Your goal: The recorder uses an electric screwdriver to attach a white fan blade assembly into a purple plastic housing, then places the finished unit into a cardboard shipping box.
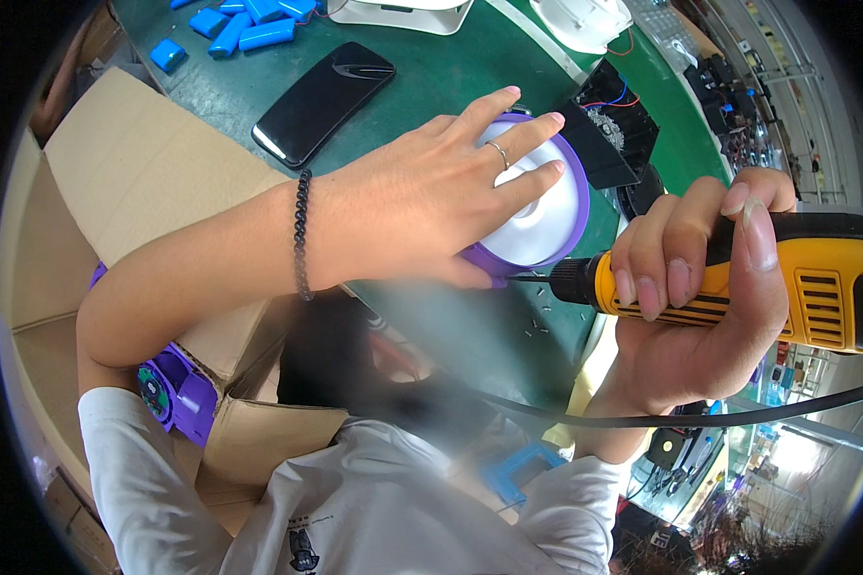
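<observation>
My left hand (422, 192) reaches across a round purple-rimmed housing with a white centre (551, 220). Its fingers spread over the white face, and the thumb sits at the near rim, steadying the part against the green table. A yellow and black electric screwdriver (825, 287) lies sideways in my right hand (686, 359), with the fingers wrapped round its body. The thin bit (527, 279) points left and meets the near edge of the housing, close to my left thumb. Whether the tip sits in a screw cannot be made out.
A black box of small screws (609, 134) stands beyond the housing; loose screws (537, 326) lie nearer me. A glossy black slab (324, 103) and blue-wrapped cells (268, 34) are at the back left. An open cardboard box (125, 158) holds purple parts (187, 393). A black cable (738, 412) crosses below the screwdriver.
</observation>
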`<state>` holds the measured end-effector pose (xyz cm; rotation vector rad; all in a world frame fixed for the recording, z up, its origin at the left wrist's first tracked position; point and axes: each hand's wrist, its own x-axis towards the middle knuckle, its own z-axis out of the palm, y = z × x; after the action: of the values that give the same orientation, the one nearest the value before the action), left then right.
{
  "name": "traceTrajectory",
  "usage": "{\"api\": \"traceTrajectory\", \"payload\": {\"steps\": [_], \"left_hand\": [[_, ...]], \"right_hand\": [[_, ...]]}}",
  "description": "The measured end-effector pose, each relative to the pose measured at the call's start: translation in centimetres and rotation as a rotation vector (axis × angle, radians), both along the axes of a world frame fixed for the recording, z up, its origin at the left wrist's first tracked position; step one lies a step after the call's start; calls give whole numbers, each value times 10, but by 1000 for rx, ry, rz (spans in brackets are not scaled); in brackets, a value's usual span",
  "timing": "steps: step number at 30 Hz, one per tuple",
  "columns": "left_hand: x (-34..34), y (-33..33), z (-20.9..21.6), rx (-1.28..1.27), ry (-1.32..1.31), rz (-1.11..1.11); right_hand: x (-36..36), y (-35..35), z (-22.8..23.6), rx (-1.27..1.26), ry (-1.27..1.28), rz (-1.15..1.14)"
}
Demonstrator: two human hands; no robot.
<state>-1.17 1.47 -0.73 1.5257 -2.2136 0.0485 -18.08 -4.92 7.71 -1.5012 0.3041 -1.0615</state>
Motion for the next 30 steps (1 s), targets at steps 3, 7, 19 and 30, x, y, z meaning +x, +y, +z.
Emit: {"api": "traceTrajectory", "payload": {"steps": [3,7,19,30], "left_hand": [[1,-1,5,-45,0,-39],[-2,-5,3,-35,53,-202],[4,-4,40,-255,-44,-91],[-1,-4,2,-122,-14,-159]], "right_hand": [[0,0,0,4,-4,2],[1,5,3,52,24,-60],[5,8,9,74,86,-139],[4,11,9,75,80,-141]]}}
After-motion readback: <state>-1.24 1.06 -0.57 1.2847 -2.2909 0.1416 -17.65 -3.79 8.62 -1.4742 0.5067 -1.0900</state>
